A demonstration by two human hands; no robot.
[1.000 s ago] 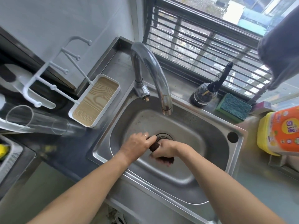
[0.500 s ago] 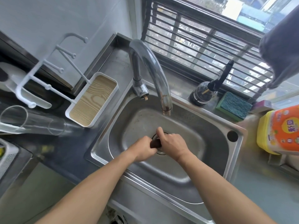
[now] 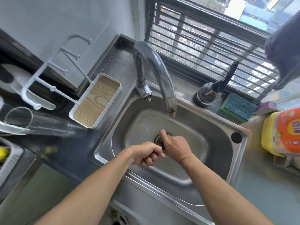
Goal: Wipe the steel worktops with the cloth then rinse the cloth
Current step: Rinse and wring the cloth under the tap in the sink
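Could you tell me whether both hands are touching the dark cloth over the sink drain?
Touching. The head view shows the left hand and right hand clenched together round the cloth, only a dark sliver of it visible between them above the sink.

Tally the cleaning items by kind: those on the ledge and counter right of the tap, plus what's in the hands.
Sponge: 1
Dish brush: 1
Detergent bottle: 1
Cloth, gripped by left hand and right hand: 1
Total: 4
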